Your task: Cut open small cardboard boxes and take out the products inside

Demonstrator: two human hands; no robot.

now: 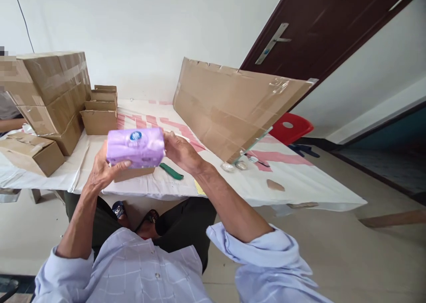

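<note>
Between my hands, above the table's front edge, I hold a purple plastic-wrapped pack of tissues (136,147) with a blue oval logo. My left hand (105,169) grips its left end, thumb along the lower side. My right hand (181,150) closes on its right end, with some fingers hidden behind the pack. Below the pack, partly covered by it, a cardboard box (135,175) sits on the table. A green utility knife or similar long green tool (171,171) lies just right of that box, below my right hand.
Taped cartons (55,88) are stacked at left, with a smaller carton (33,152) in front and narrow boxes (100,119) beside them. A large cardboard sheet (233,103) leans at right. Tape rolls (241,164) lie near its lower corner. A red chair (293,127) stands behind. Another person's arm (11,124) shows far left.
</note>
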